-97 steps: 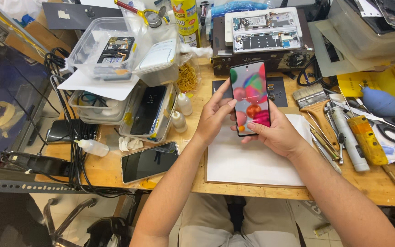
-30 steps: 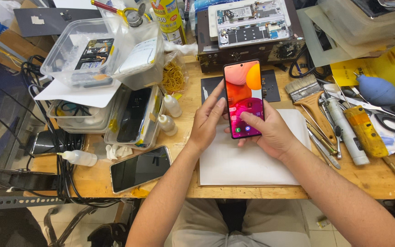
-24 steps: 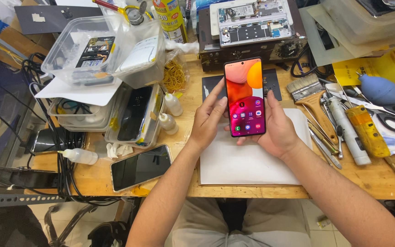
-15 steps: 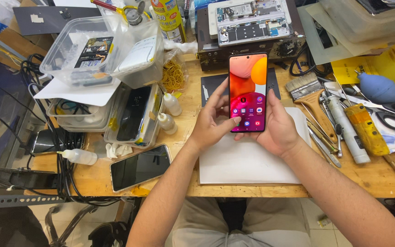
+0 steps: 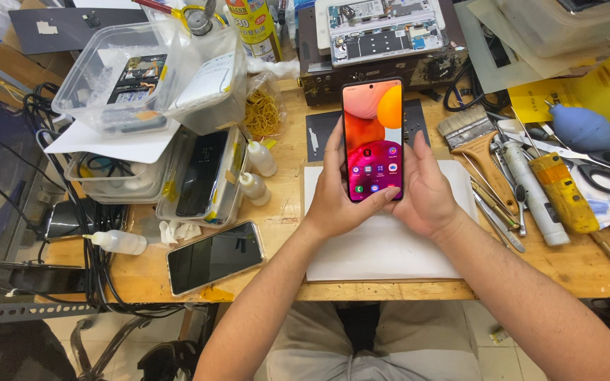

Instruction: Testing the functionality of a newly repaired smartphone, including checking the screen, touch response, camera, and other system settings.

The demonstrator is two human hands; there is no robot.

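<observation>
— Held what, and how?
— Gripped a lit smartphone (image 5: 372,140) upright in the left hand (image 5: 337,194) and right hand (image 5: 425,190), left thumb laid across the lower screen.
— Around it?
— Hovered over a white mat (image 5: 390,247); dark phone (image 5: 214,257) lay at eight o'clock, paintbrush (image 5: 476,144) at three.

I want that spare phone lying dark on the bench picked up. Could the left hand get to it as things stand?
Probably yes, once freed: the left hand grips the lit phone, and bare bench lies between it and the dark phone.
</observation>
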